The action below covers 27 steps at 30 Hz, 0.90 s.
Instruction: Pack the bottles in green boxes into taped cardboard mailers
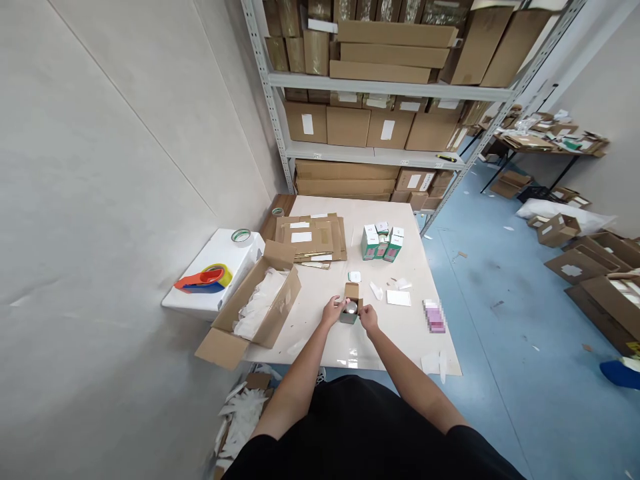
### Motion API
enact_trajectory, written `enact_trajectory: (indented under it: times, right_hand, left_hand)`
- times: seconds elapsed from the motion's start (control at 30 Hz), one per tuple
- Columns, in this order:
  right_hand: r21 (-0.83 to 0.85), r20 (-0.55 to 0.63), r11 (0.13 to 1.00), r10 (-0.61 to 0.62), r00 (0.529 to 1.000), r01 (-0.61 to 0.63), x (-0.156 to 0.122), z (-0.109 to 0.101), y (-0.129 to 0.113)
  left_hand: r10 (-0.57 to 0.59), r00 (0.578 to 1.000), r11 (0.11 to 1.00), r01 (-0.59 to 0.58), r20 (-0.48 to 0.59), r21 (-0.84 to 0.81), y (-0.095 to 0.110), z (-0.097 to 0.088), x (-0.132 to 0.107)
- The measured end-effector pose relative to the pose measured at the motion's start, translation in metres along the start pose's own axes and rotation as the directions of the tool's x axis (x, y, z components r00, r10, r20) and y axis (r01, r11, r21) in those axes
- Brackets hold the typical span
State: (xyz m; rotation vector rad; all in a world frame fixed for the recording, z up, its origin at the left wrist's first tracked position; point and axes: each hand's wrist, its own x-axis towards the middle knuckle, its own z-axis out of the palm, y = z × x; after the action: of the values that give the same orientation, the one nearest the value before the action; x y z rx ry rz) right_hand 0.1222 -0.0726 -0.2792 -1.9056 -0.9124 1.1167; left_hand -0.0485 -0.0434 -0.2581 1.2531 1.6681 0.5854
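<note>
A small open cardboard box (349, 319) stands on the table close in front of me, green outside and brown inside, its flap (351, 291) raised at the far side. Inside it sits a round, shiny silver-topped object (351, 307). My left hand (332, 311) grips the box's left edge, with fingertips by the silver top. On the other side my right hand (369, 318) is closed at the right edge, seemingly pinching a side flap; its fingertips are partly hidden. Just beyond the box lies a small white-topped item (354, 276).
Several green-and-white boxes (370, 241) stand further back. Flattened cardboard (313, 237) and a long open carton (280, 310) with white packing lie left. A tape dispenser (206, 278) rests on a white surface. White cards (399, 298) lie right. Shelving (390, 83) stands behind.
</note>
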Motion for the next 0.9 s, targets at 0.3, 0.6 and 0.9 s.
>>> enact_trajectory:
  times: [0.3, 0.6, 0.9]
  right_hand:
    - [-0.261, 0.167, 0.937, -0.193, 0.967, 0.232, -0.004, -0.006, -0.001]
    - [-0.353, 0.274, 0.88, -0.227, 0.935, 0.317, 0.002, -0.029, 0.011]
    - [-0.357, 0.259, 0.794, -0.422, 0.869, 0.492, -0.013, -0.026, 0.007]
  left_hand:
    - [0.09, 0.995, 0.993, -0.086, 0.053, -0.075, 0.009, 0.014, 0.018]
    - [0.349, 0.928, 0.937, -0.35, 0.131, -0.018, 0.001, -0.002, 0.004]
    - [0.31, 0.926, 0.95, -0.31, 0.216, -0.037, -0.01, -0.006, 0.004]
